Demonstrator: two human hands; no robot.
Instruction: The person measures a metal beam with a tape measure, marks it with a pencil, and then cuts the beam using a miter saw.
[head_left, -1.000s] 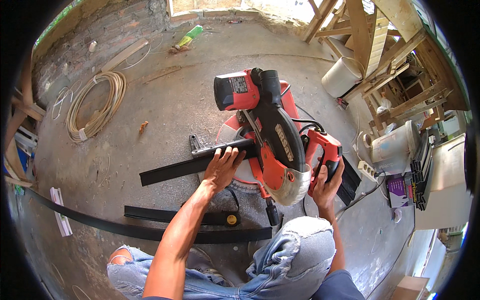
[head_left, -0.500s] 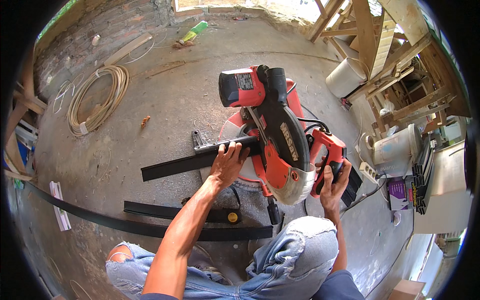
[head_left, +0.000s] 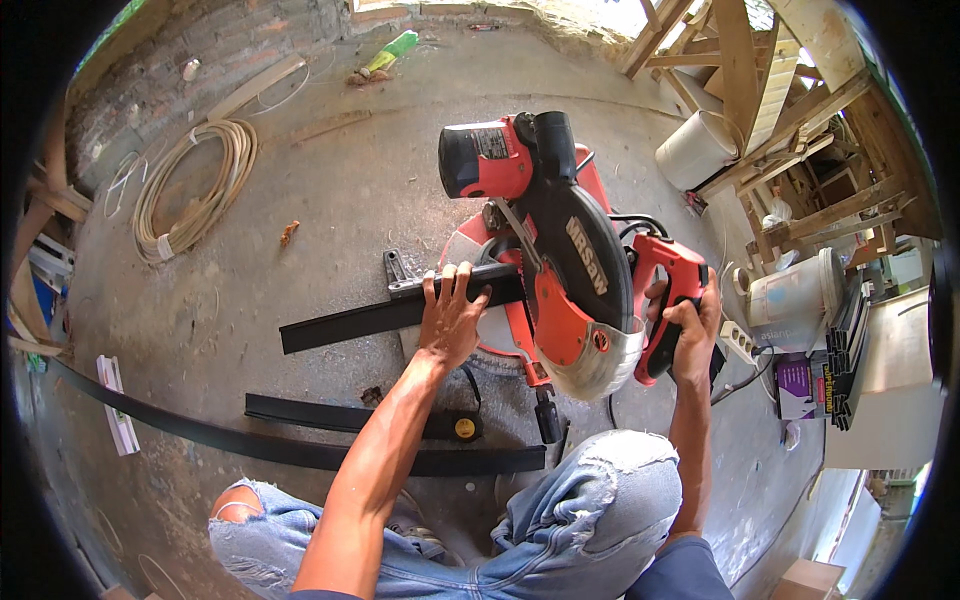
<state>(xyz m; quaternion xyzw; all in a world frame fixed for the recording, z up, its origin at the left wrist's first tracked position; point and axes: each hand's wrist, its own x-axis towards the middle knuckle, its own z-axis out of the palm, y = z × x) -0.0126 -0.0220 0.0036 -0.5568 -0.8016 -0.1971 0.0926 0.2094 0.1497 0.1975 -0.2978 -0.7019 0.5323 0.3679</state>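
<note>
A red and black mitre saw [head_left: 585, 235] stands on the floor in front of me, its motor toward the far side. My right hand [head_left: 695, 335] is wrapped round the saw's red and black handle [head_left: 680, 262]. A black channel-like strip [head_left: 345, 326] lies across the saw's base, its left end sticking out past it. My left hand [head_left: 450, 318] presses the strip against the grey metal fence [head_left: 410, 287], fingers bent over its far edge. The strip's right end is hidden behind the saw's guard. The lower guard [head_left: 605, 365] covers the near part of the blade.
A shorter black strip [head_left: 310, 412], a tape measure [head_left: 465, 428] and a long black strip [head_left: 300, 458] lie between the saw and my knees. Coiled hose [head_left: 148, 215] lies at far left. White bucket [head_left: 795, 300], power strip [head_left: 737, 342] and timber frame [head_left: 740, 90] stand at right.
My right hand and the saw's handle have shifted up and to the right, and the saw head has risen with them. My left hand stays on the strip.
</note>
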